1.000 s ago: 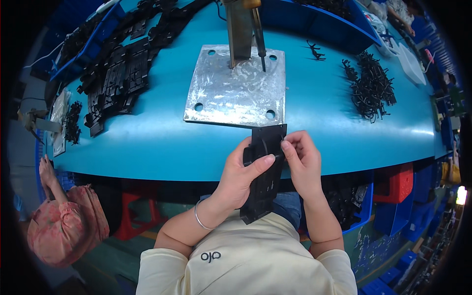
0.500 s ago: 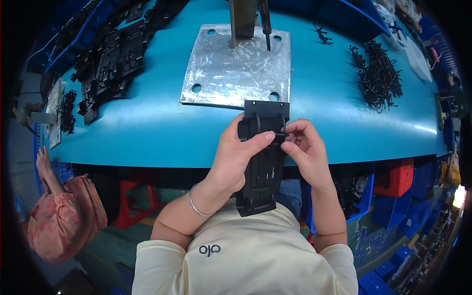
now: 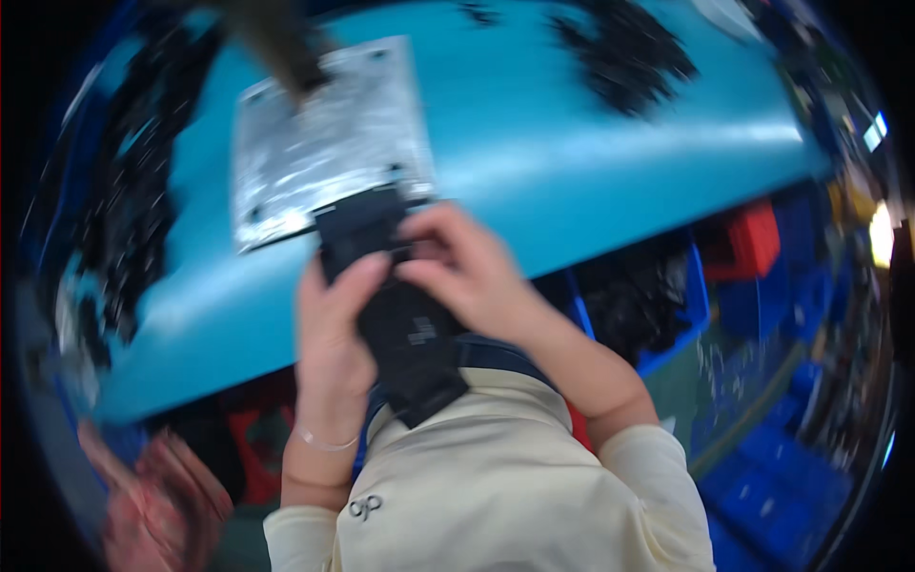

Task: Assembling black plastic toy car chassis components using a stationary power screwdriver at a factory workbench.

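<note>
A long black plastic part [image 3: 408, 334] with a flat end tab is held tilted over my lap, its far end at the near edge of a square metal plate [image 3: 286, 172]. My left hand [image 3: 334, 329] is closed round its left side, thumb lying across the face. At the right edge of the part, my right hand [image 3: 462, 272] has thumb and forefinger pinched together. Whatever is between those fingertips is too blurred to make out.
A blurred post [image 3: 276, 48] rises from the metal plate on the blue table [image 3: 543, 181]. Small black pieces [image 3: 634, 57] are heaped far right; larger black parts [image 3: 133, 181] lie left. Below the table edge stand a blue bin [image 3: 701, 286] and something red [image 3: 753, 238]. Another person's sleeve [image 3: 167, 500] is lower left.
The view has swung and tilted, so the plate and table appear shifted left and slanted. Both hands keep their hold at the black part, which now leans the other way in the picture.
</note>
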`<act>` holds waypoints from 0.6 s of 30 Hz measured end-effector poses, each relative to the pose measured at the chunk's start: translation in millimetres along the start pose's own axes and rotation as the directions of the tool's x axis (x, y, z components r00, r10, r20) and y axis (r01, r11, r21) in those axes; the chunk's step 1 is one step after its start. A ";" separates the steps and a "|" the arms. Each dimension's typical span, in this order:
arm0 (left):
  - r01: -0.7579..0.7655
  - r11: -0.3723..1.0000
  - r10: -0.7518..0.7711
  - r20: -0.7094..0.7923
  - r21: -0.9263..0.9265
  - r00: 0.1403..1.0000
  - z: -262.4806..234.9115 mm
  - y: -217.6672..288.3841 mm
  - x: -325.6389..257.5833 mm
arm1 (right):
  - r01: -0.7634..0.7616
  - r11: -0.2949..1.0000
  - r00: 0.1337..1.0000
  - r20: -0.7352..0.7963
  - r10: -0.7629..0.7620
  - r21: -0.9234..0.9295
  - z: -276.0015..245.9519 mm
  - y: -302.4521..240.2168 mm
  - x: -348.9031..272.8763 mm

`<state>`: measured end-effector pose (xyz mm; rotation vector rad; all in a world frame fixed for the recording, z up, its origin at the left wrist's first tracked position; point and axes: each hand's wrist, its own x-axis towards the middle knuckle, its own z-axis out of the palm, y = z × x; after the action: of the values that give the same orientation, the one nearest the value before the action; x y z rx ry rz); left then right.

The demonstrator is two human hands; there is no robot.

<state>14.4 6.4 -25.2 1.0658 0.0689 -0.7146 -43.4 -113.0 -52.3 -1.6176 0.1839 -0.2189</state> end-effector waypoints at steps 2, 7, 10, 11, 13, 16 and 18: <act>-0.064 0.998 0.065 -0.027 0.024 0.998 -4.3 1.8 -3.4 | 0.117 0.992 0.989 -0.081 -0.120 -0.042 16.3 5.2 0.3; -0.102 0.988 0.101 0.010 0.115 0.995 -12.3 5.8 -6.9 | 0.284 0.948 0.923 -0.226 -0.310 -0.142 31.0 11.6 -9.0; -0.104 0.991 0.101 0.037 0.089 0.994 -7.6 3.3 -6.0 | 0.294 0.950 0.930 -0.199 -0.309 -0.105 16.7 10.1 -3.1; -0.115 0.990 0.113 0.027 0.076 0.993 -7.0 6.5 -12.1 | 0.288 0.957 0.935 -0.207 -0.287 -0.028 15.6 4.0 -0.1; -0.097 0.994 0.098 -0.002 0.053 0.995 -1.1 9.9 -18.4 | 0.185 0.979 0.969 -0.184 -0.166 0.091 13.2 -2.5 -0.4; -0.026 0.997 0.026 0.006 0.079 1.000 14.9 5.8 -11.1 | -0.013 0.909 0.999 -0.032 0.029 0.416 0.3 1.5 -4.1; -0.028 0.996 0.023 0.053 0.086 0.998 20.7 4.5 -4.0 | -0.138 0.855 0.990 0.083 0.111 0.500 -13.5 -2.9 -3.3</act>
<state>8.1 -7.2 -9.8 1.1280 -0.0206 -0.7274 -50.0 -125.0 -48.8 -1.0796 0.1740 -0.1110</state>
